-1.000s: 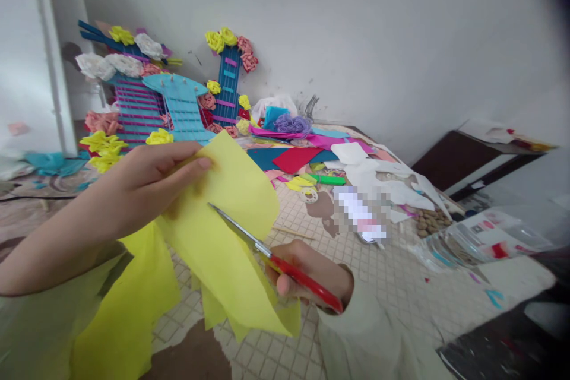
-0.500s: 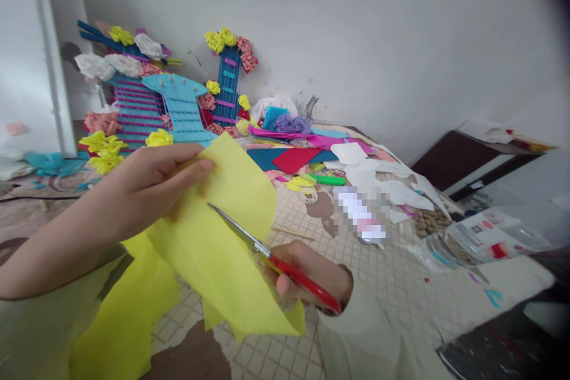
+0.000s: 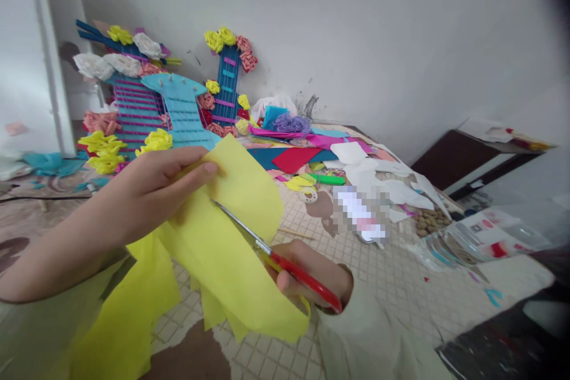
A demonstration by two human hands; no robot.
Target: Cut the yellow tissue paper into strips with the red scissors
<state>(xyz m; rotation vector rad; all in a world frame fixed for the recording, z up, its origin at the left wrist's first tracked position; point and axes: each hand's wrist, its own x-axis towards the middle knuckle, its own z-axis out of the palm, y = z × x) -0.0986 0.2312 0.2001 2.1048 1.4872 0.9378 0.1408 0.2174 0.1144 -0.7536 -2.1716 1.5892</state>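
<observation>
Between the thumb and fingers of my left hand is a large yellow sheet, thin like crepe paper or felt; I cannot tell which. My right hand is closed round the red handles of a pair of scissors. One metal blade lies over the front of the yellow sheet, its tip pointing up and left toward my left thumb. A cut edge runs along the blade, and the lower part of the sheet droops toward the table. More yellow material hangs below my left wrist.
Flower-decorated blue panels lean on the wall, with a light blue piece in front. Coloured scraps, purple yarn, a green cutter and white paper lie behind. Peanuts and a clear plastic container are at the right.
My left hand and the yellow sheet have shifted slightly right. The scissors' tip has moved a little, and the lower flap of the sheet hangs slightly farther right.
</observation>
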